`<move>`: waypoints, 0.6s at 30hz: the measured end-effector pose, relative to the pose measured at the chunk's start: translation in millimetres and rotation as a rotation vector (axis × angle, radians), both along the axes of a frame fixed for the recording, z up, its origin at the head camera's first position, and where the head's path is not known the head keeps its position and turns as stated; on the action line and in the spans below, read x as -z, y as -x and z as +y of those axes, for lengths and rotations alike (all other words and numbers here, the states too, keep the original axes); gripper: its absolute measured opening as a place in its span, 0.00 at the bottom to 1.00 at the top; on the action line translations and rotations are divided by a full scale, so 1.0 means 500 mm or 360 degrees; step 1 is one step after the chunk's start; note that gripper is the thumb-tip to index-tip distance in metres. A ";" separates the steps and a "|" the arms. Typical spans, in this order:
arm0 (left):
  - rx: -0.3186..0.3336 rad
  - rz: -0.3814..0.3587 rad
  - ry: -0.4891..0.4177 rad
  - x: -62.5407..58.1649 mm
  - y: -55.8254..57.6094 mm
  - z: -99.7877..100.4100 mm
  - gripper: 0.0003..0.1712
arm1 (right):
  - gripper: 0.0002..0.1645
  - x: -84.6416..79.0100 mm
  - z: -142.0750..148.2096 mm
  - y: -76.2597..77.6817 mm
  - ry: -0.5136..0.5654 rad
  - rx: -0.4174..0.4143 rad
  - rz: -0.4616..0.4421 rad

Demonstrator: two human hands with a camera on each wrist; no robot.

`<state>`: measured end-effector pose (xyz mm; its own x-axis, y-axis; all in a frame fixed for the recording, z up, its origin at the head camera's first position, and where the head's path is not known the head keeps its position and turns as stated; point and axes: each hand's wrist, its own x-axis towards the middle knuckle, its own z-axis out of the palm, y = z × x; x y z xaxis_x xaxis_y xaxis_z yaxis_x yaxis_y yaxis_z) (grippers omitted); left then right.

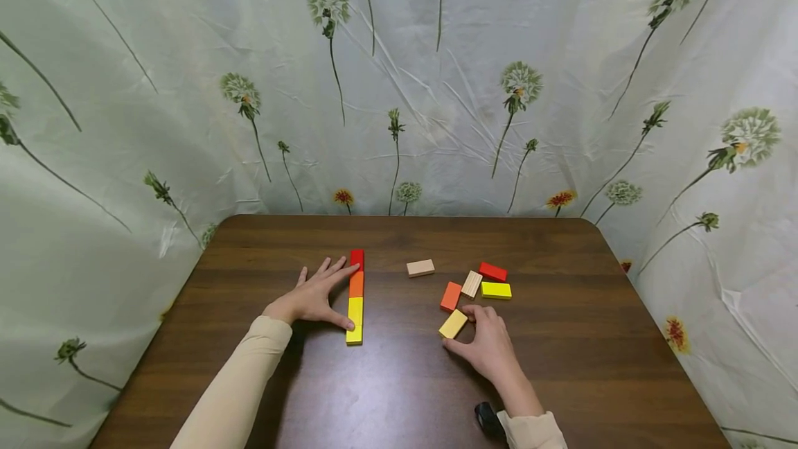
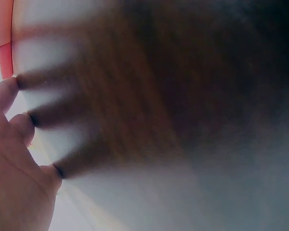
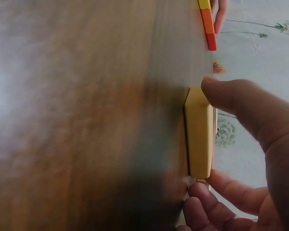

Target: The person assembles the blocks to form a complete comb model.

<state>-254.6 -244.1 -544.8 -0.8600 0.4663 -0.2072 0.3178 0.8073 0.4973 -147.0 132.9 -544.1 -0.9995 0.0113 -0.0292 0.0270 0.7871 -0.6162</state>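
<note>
Well, the right hand (image 1: 489, 345) pinches a pale yellow block (image 1: 453, 323) far in from the surface's (image 1: 399, 393) right edge; a careless swing could clip the loose orange block (image 1: 451, 296). The left hand (image 1: 314, 298), fingers splayed against the block row (image 1: 355, 309), might skew it by slipping.

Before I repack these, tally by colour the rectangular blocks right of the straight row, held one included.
Plain wooden rectangular blocks: 2
Orange rectangular block: 1
Red rectangular block: 1
Bright yellow rectangular block: 1
Pale yellow rectangular block, pinched by the right hand: 1
Total: 6
</note>
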 end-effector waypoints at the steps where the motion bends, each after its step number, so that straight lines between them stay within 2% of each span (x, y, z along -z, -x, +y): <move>1: -0.0001 0.0000 -0.0003 0.000 0.000 0.000 0.74 | 0.43 0.002 0.001 -0.001 0.0008 0.0012 0.0002; 7: -0.0005 -0.0001 0.0009 -0.002 -0.002 -0.001 0.73 | 0.42 0.008 0.006 -0.005 0.0027 0.0063 -0.0002; 18: -0.0006 0.0006 0.0000 0.002 0.000 -0.004 0.73 | 0.37 0.008 0.008 -0.008 0.0067 0.0074 -0.0012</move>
<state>-254.3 -245.9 -546.0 -0.8625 0.4632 -0.2039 0.3170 0.8085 0.4959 -142.8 137.1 -548.2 -0.9977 0.0567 -0.0380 0.0677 0.7583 -0.6484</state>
